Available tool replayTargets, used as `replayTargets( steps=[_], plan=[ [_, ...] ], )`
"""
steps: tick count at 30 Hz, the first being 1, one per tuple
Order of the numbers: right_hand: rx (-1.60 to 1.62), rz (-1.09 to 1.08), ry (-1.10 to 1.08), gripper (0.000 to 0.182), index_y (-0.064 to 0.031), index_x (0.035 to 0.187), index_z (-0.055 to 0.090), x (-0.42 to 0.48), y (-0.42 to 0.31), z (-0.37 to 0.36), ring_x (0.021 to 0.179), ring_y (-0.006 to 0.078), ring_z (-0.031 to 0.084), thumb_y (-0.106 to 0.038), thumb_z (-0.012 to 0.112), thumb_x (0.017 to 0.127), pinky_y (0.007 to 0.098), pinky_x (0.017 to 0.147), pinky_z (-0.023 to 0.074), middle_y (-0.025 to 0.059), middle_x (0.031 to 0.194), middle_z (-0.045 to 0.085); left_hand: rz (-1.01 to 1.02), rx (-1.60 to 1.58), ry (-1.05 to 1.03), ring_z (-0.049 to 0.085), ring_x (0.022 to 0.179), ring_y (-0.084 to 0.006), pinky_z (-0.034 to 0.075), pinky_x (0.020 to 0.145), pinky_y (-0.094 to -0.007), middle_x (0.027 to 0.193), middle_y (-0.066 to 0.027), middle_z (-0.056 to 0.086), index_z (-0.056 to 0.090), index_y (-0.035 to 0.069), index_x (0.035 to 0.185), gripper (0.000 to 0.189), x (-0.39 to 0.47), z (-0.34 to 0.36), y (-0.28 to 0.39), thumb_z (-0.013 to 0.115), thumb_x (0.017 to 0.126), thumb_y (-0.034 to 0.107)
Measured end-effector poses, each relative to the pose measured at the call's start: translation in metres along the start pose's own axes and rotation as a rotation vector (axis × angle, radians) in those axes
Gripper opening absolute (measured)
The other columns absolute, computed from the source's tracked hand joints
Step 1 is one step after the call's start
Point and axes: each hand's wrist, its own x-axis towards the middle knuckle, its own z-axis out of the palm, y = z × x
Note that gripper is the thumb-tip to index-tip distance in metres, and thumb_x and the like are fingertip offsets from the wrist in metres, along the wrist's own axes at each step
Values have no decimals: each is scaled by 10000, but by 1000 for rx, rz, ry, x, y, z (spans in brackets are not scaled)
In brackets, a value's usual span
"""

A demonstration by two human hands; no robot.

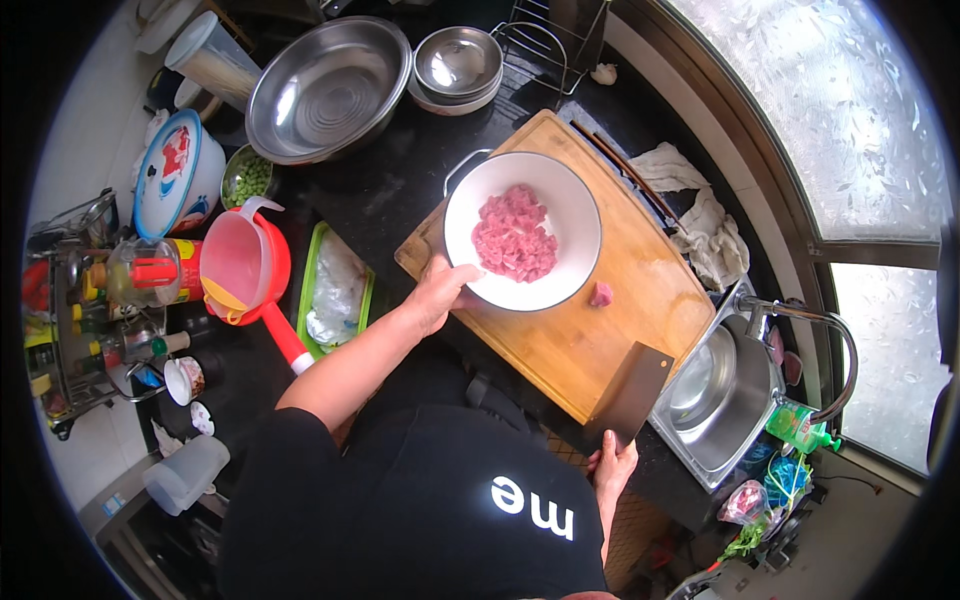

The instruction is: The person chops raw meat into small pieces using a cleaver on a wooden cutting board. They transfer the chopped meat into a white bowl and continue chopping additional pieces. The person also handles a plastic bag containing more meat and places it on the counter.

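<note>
My left hand [439, 296] grips the near left rim of a white bowl [574, 225], its thumb over the edge. Diced raw pink meat [514, 236] lies in a heap inside the bowl. Beneath it is a wooden cutting board [645, 285], and one loose piece of raw meat [601, 295] rests on the wood just right of the bowl. At the board's near right corner, my right hand [616, 463] holds a cleaver [634, 382] with a broad dark blade. Its handle is mostly hidden by my fingers.
A sink [739, 435] with a curved faucet [847, 345] borders the board at right. Chopsticks [626, 172] and crumpled cloths [709, 232] lie beyond it. A large steel basin [330, 90], a red strainer [277, 277] and a green tray [369, 292] stand to the left.
</note>
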Motion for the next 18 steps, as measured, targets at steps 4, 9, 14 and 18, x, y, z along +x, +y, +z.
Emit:
replayTargets(
  steps=[4,9,14,18],
  plan=[
    [12,1,3,190,-4,952,549,1,2,-1,360,100,444,-188,573,911,239,329,345,38,507,499,-117,-110,-62,614,999,-258,557,782,-427,1152,-148,563,369,-6,1281,531,7,-1,-2,520,775,47],
    [46,-33,-25,197,1,981,551,6,10,-4,367,101,453,-181,574,909,234,333,354,42,525,514,-68,-148,22,614,1003,-270,550,806,-456,1151,-154,568,381,-21,1269,519,7,3,-7,513,769,16],
    [41,-45,-78,200,0,1014,554,11,2,-12,389,107,471,-167,573,906,243,342,368,53,553,528,68,-157,-29,617,994,-256,557,797,-438,1133,-142,575,402,-15,1263,508,-8,10,-12,528,772,21],
    [-10,-25,-178,216,-14,1070,539,21,7,-23,396,115,474,-147,567,902,246,344,367,52,576,525,159,-244,-53,622,970,-225,569,759,-384,1113,-112,584,420,16,1266,488,-44,15,-16,554,796,27]
  ],
)
